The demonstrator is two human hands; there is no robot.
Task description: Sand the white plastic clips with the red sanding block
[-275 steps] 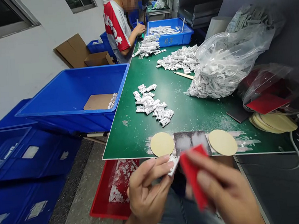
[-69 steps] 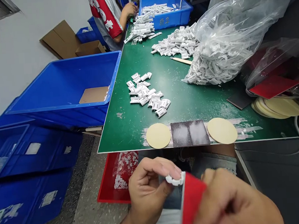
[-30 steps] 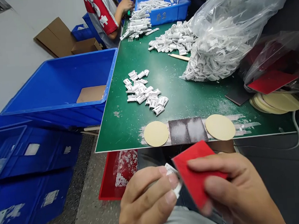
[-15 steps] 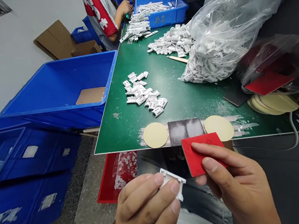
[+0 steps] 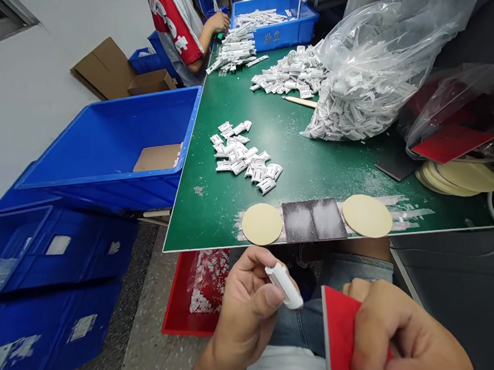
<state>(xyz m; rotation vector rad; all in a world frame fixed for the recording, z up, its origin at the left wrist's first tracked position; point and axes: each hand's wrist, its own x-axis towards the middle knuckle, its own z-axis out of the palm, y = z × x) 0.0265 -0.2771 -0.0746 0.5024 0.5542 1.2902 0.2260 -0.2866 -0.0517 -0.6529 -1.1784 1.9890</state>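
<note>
My left hand pinches a small white plastic part between thumb and fingers, its smooth rounded side turned toward me. To the right, my right hand grips a red sanding pad with a grey edge, tilted almost on end. A gap separates the pad from the part. Both hands are held above my lap, in front of the table edge. Beyond them on the green table lie two dark sanding sheets covered with white dust, between a left round yellow disc and a right round yellow disc.
Loose white parts lie mid-table, behind them a larger heap and a full clear bag. A red bin sits below the edge; a large blue bin stands left. A co-worker's hand is at the far end.
My left hand has turned the white part from its hollow side to its rounded side. My right hand has moved down and tipped the red pad upright. The view has shifted slightly.
</note>
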